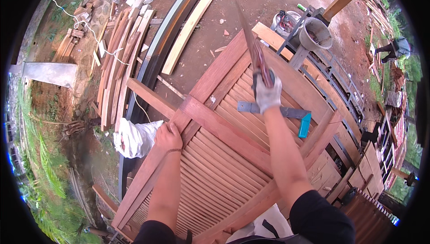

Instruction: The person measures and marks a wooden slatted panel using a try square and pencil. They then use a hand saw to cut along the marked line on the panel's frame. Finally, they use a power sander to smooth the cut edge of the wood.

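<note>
A louvered wooden door (233,141) with a reddish frame and slanted slats lies in front of me. My left hand (168,137), bare, curls over the frame's left edge, beside a wooden bar (150,96) that sticks out from that side. In a white work glove, my right hand (268,90) grips a handsaw (254,47) by its handle. The saw's blade points away over the far end of the door. Under my right wrist lies a try square (304,125) with a teal handle and a dark metal blade, resting on the slats.
A bunched white sack (136,137) sits left of my left hand. Stacked planks (118,64) and long beams (179,24) lie at the left. Buckets (316,33) and a metal rack (333,73) stand at the far right. Another person (396,49) is at the right rim.
</note>
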{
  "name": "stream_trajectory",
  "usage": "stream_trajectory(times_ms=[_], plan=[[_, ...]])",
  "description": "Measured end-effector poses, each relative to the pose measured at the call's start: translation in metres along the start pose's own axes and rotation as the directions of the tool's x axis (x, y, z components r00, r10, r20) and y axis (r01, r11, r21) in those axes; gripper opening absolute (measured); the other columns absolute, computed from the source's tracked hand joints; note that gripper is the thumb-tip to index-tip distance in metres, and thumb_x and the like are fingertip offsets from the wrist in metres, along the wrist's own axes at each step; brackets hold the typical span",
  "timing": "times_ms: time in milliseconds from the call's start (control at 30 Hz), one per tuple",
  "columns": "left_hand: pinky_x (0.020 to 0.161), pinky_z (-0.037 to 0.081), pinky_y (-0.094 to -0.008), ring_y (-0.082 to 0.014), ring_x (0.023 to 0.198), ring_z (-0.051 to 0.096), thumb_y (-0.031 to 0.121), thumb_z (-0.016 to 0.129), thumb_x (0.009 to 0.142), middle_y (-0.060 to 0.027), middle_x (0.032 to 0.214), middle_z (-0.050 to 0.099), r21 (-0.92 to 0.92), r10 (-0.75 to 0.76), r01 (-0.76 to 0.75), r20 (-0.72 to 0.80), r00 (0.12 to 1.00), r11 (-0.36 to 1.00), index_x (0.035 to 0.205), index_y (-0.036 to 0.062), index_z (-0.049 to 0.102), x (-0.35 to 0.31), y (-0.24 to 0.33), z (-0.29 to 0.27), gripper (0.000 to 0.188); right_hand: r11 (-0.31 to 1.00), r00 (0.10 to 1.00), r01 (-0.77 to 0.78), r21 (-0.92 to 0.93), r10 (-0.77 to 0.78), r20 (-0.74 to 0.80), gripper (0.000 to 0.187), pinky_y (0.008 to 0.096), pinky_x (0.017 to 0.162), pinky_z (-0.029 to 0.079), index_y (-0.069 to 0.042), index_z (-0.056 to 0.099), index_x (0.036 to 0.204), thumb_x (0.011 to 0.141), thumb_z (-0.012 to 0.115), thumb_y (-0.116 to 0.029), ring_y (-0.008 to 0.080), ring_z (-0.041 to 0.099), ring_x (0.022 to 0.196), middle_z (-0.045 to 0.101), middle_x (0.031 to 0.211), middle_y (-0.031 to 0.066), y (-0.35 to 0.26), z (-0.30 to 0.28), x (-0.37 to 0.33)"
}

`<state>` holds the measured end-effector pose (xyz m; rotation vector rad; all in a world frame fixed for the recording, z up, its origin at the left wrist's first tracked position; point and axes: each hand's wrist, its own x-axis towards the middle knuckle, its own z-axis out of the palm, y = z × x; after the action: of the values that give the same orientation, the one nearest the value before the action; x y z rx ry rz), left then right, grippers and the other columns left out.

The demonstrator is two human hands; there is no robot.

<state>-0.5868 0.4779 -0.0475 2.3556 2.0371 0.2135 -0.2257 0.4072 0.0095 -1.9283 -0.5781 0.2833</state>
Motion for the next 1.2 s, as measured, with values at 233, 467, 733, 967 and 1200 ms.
stream_trajectory(times_ms=[233,467,733,967,1200], plan=[[0.081,0.043,-0.0483,-0.0335,0.091,0.061,0.041,0.051,0.095,-0.0129,0.089,0.065,-0.008,0.003,-0.004,-0.047,0.999,1.0,0.089,0.0074,0.062,0.005,0.011,-0.005,0.035,0.98,0.997,-0.055,0.192,0.066,-0.051,0.014,0.0383,0.072,0.054,-0.003,0.067,0.097,0.086,0.064,-0.01,0.0304,0.07,0.076,0.07,0.079,0.0156,0.02,-0.01,-0.04],[0.084,0.044,-0.0487,-0.0343,0.093,0.061,0.04,0.052,0.094,-0.0151,0.091,0.064,0.011,-0.029,0.03,-0.03,0.999,0.999,0.09,0.0065,0.062,0.012,0.004,-0.009,0.035,0.99,1.0,0.022,0.141,-0.025,0.018,0.017,0.0404,0.068,0.054,-0.002,0.067,0.1,0.086,0.065,-0.011,0.0338,0.07,0.073,0.07,0.081,0.0179,-0.001,-0.03,-0.081],[0.083,0.044,-0.0495,-0.0346,0.093,0.061,0.04,0.052,0.094,-0.0146,0.092,0.065,-0.031,0.015,-0.015,0.006,1.0,0.999,0.09,0.0052,0.062,0.006,0.025,-0.002,0.036,0.999,1.0,-0.014,-0.039,0.013,-0.014,0.017,0.0459,0.071,0.052,-0.004,0.066,0.096,0.088,0.063,-0.019,0.0439,0.063,0.077,0.068,0.084,0.0207,-0.003,0.003,0.035],[0.082,0.043,-0.0494,-0.035,0.093,0.06,0.04,0.051,0.094,-0.015,0.091,0.064,0.006,-0.022,0.022,-0.019,1.0,1.0,0.09,0.0054,0.062,0.008,0.003,-0.011,0.036,0.954,0.976,-0.219,0.205,0.215,0.041,0.022,0.0315,0.069,0.055,-0.001,0.067,0.108,0.089,0.066,-0.011,0.015,0.068,0.072,0.069,0.078,0.0087,-0.003,-0.067,-0.158],[0.081,0.043,-0.05,-0.0349,0.091,0.06,0.039,0.052,0.094,-0.0142,0.092,0.064,-0.028,0.021,-0.021,-0.013,1.0,0.999,0.089,0.006,0.062,0.009,0.021,0.0,0.035,0.994,0.995,-0.091,0.06,0.088,0.045,0.017,0.0432,0.067,0.051,-0.003,0.063,0.089,0.087,0.064,-0.019,0.0374,0.066,0.073,0.065,0.073,0.0191,0.0,0.006,0.047]])
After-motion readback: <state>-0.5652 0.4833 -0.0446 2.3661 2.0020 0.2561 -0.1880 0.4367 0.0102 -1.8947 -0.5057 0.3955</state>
